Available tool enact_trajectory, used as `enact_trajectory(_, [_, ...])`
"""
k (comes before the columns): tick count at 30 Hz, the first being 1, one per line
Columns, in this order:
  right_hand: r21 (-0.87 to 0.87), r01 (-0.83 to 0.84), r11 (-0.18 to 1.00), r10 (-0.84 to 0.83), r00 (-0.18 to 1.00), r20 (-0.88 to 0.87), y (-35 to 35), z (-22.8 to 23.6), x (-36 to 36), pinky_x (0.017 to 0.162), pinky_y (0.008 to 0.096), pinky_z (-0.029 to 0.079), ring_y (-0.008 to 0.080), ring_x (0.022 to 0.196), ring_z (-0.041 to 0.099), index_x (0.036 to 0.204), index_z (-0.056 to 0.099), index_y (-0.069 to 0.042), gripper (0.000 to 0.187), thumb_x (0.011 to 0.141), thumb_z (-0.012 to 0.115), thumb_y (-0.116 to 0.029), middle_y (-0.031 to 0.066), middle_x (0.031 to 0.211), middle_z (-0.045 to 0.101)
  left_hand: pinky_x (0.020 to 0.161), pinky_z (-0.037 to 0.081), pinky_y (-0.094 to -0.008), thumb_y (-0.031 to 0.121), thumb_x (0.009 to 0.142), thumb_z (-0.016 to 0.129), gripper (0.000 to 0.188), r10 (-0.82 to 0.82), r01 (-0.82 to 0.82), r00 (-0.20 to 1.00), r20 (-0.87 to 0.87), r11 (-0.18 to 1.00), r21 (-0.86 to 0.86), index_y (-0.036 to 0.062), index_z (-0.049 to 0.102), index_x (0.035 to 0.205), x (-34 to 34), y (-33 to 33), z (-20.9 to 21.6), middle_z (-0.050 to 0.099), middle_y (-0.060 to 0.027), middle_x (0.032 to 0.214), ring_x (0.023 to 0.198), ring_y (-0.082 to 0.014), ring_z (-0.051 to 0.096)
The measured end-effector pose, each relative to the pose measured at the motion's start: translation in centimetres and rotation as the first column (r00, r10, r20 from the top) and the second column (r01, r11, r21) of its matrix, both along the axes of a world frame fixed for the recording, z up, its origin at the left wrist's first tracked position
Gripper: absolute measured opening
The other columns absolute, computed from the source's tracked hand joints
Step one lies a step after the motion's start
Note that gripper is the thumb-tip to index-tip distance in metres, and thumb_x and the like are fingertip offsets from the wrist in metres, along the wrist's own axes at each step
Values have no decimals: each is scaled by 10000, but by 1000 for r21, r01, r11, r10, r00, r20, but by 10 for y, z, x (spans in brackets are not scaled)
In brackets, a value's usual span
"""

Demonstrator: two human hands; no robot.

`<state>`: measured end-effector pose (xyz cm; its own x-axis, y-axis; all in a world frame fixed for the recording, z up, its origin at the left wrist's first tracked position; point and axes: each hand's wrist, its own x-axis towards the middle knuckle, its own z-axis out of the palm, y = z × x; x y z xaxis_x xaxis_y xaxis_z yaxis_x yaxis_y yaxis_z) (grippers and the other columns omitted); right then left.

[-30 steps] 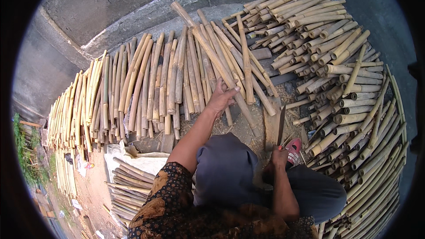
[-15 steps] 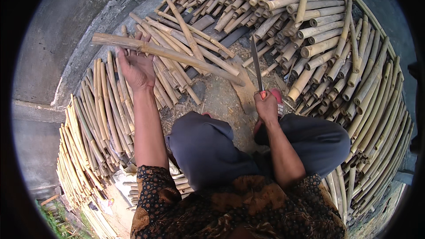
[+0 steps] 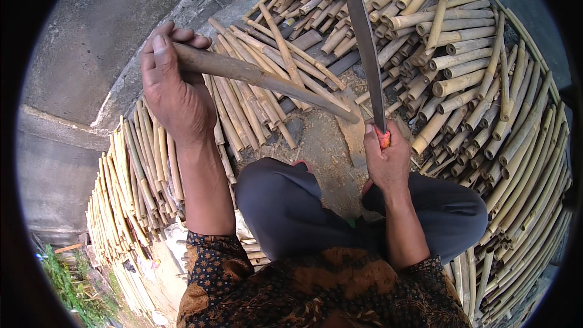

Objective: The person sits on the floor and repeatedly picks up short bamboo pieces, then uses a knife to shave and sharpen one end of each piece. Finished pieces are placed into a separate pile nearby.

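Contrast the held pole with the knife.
The pole is round and brown; the knife has a flat, dark blade. The pole slants down to the right in view; the knife points up. The left hand grips the pole; the right hand grips the knife. Both are long and narrow.

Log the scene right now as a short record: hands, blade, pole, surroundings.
Left hand: gripping one end of a bamboo pole
Right hand: holding a long knife by its red handle
Blade: pointing away from the person, apart from the pole
Pole's far end: by the wooden board; contact unclear
Stacks: cut bamboo at left and right
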<state>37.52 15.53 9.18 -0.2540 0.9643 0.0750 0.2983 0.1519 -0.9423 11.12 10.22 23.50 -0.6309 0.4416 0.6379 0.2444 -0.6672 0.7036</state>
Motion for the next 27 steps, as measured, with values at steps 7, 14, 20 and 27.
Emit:
enact_trajectory(7, [66, -174, 983, 183, 963, -199, -45, 58, -5, 560, 314, 491, 146, 604, 629, 1029, 642, 7, 187, 969, 666, -169, 83, 658, 628, 956, 454, -416, 254, 1077, 523, 282, -63, 64, 998, -17, 998, 12, -19, 587, 1050, 40, -9, 7, 540, -81, 852, 869, -209, 533])
enact_trajectory(14, [119, -265, 957, 280, 951, -132, -61, 81, -22, 554, 403, 488, 315, 598, 616, 927, 613, 19, 231, 982, 650, -202, 156, 634, 602, 910, 421, -371, 248, 1100, 463, 283, -27, 29, 999, -46, 999, 29, 0, 532, 982, 104, -30, 2, 523, -94, 882, 891, -184, 484])
enact_trajectory(20, [118, -238, 964, 256, 951, -176, -78, 94, 0, 575, 448, 502, 430, 628, 649, 897, 596, 26, 269, 979, 656, -223, 225, 655, 609, 817, 418, -294, 232, 1100, 457, 233, -73, 78, 991, -113, 996, 41, 26, 518, 1010, 109, -40, 2, 552, -87, 929, 865, -140, 492])
enact_trajectory(27, [-21, -246, 969, 247, 968, 44, -72, 77, -9, 603, 426, 504, 368, 648, 658, 964, 618, 28, 241, 986, 638, -211, 198, 704, 648, 803, 418, -292, 254, 1102, 450, 257, -95, 94, 987, -129, 995, -15, 26, 520, 1006, 119, -48, -2, 552, -83, 921, 844, -127, 486])
